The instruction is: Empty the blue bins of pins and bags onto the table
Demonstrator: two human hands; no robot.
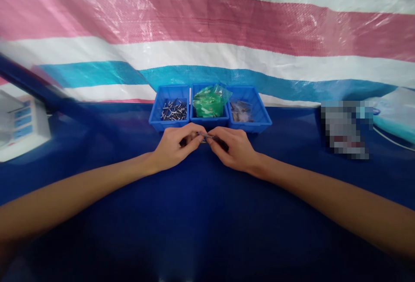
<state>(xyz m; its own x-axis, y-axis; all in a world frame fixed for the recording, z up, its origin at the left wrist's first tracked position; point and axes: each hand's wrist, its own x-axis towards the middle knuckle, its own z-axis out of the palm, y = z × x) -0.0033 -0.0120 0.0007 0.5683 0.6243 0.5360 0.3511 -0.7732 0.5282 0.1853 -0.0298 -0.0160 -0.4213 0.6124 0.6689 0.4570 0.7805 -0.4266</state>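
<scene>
My left hand (180, 145) and my right hand (234, 148) meet just in front of three blue bins, fingertips almost touching. Between them they pinch a small metallic piece (204, 137), mostly covered by the fingers and too small to make out. The left bin (168, 125) holds many short metal pins (174, 110). A green plastic bag (209, 102) fills the middle bin (210, 122). In the right bin (259, 120) lies a clear plastic bag (241, 111) with small parts inside.
A white device with blue buttons (29, 128) stands at the left on the blue table (201, 221). A pixelated item (343, 130) and a pale teal packet with a cord (395, 120) lie at the right. Striped sheeting (207, 22) hangs behind.
</scene>
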